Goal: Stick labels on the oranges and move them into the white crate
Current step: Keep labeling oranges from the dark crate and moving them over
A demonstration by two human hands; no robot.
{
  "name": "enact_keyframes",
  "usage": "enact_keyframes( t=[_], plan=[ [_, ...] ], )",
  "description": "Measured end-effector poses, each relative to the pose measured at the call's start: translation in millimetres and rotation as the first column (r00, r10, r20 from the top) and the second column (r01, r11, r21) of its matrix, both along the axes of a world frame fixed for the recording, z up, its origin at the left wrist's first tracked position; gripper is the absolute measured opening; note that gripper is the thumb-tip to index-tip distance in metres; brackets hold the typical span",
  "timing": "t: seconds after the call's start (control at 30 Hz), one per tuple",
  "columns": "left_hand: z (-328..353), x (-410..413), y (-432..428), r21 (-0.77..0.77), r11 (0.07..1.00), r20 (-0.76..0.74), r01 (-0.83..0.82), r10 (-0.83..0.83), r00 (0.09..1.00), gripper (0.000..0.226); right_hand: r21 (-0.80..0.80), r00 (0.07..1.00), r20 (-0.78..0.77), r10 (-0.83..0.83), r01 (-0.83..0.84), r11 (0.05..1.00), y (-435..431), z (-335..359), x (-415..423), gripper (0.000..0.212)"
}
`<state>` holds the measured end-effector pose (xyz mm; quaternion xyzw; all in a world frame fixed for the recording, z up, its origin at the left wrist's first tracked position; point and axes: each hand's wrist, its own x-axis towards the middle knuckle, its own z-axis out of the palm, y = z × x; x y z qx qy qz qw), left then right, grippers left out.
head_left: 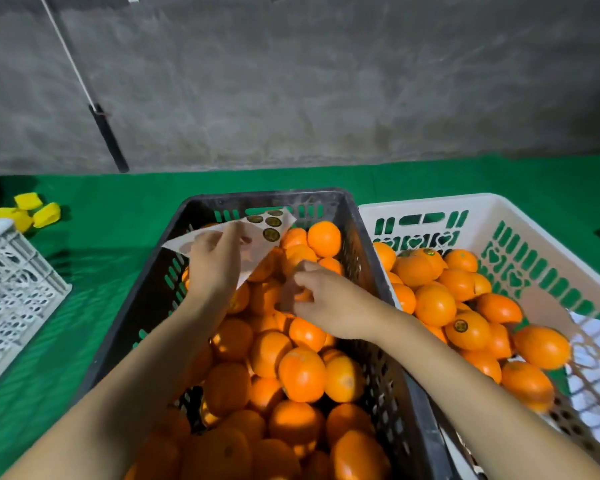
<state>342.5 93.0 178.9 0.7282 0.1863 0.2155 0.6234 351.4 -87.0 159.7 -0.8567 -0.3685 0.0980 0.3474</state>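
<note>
A black crate [174, 258] in front of me is full of unlabelled oranges [302, 374]. My left hand [215, 261] holds a white label sheet [267, 230] above the crate's far end; a few round dark labels remain near its top corner. My right hand [321, 299] hovers over the oranges beside the sheet, fingers curled; whether it holds a label or an orange I cannot tell. To the right stands the white crate [520, 230], partly filled with oranges [433, 304]. Two of these show a label [460, 326].
Both crates sit on a green cloth [94, 244] against a grey wall. An empty white lattice crate [14, 289] stands at the left edge, with yellow pieces [32, 211] behind it. A black-handled stick [108, 140] leans on the wall.
</note>
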Motion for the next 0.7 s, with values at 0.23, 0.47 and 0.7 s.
enact_keyframes(
  t=[0.23, 0.47, 0.7],
  plan=[
    [-4.7, -7.7, -6.0, 0.124, 0.982, -0.027, 0.140, -0.137, 0.990, 0.050, -0.522, 0.937, -0.311, 0.159, -0.308, 0.795, -4.1, -15.2, 6.9, 0.025],
    [-10.3, -3.9, -6.9, 0.172, 0.968, -0.050, 0.181, -0.175, 0.983, 0.045, -0.385, 0.983, -0.162, 0.084, -0.142, 0.912, 0.0, -25.1, 9.2, 0.010],
    [-13.5, -4.9, -6.5, 0.190, 0.964, -0.065, 0.186, -0.177, 0.982, 0.033, -0.407, 0.914, -0.406, 0.003, -0.183, 0.895, 0.0, -12.7, 6.5, 0.064]
  ],
)
